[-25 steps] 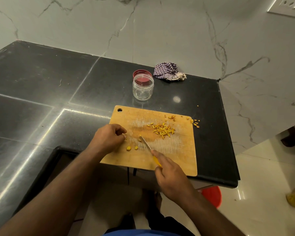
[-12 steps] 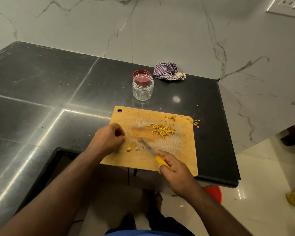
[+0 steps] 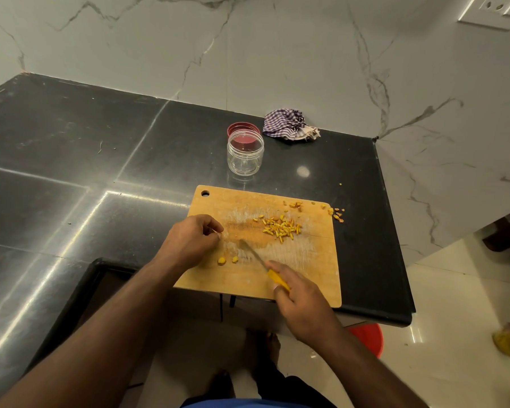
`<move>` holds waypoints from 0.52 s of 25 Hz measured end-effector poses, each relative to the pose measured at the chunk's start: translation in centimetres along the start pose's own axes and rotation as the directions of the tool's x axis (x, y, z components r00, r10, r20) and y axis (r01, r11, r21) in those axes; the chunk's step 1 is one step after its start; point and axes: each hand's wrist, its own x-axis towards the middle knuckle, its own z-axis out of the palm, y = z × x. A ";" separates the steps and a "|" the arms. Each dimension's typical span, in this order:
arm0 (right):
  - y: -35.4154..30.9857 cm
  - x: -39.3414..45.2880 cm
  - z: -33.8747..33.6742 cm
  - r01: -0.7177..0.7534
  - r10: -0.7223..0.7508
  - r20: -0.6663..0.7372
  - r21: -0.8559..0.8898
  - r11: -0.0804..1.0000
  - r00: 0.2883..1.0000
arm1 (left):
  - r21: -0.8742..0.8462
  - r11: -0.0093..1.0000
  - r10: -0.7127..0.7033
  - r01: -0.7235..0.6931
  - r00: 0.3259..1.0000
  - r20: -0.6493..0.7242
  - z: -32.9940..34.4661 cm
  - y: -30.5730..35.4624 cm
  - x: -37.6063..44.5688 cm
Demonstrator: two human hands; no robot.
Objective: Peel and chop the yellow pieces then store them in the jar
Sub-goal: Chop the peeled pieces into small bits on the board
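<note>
Chopping on the board [image 3: 306, 278]

My right hand [image 3: 304, 301] grips the knife [image 3: 256, 257]; my left hand [image 3: 192, 242] is curled, possibly pinching something unseen.

A heap of chopped yellow sticks [image 3: 281, 227] lies on the far right part of the wooden board [image 3: 312, 278]. Two yellow chunks [image 3: 226, 260] sit uncut near the board's left edge. A few scraps [image 3: 336, 214] lie at the far right corner, some off the board. The knife [image 3: 264, 267], yellow-handled, points its blade diagonally toward the board's middle. The clear jar [image 3: 245, 152] stands upright and open beyond the board, its red lid [image 3: 243, 129] touching behind it.
</note>
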 end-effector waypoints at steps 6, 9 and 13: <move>0.3 0.1 -1.5 -0.073 0.082 -0.102 0.095 0.993 0.991 | -0.020 0.998 0.053 -0.051 0.996 0.073 2.0 1.6 0.6; 0.0 -0.1 -0.6 -0.047 0.058 -0.074 0.138 0.989 0.996 | 0.049 0.996 0.066 -0.069 0.996 0.068 2.7 2.2 1.1; 0.2 -0.5 -0.3 -0.069 0.078 -0.056 0.147 0.987 0.995 | 0.091 0.993 0.072 -0.074 0.997 0.023 3.0 1.7 1.4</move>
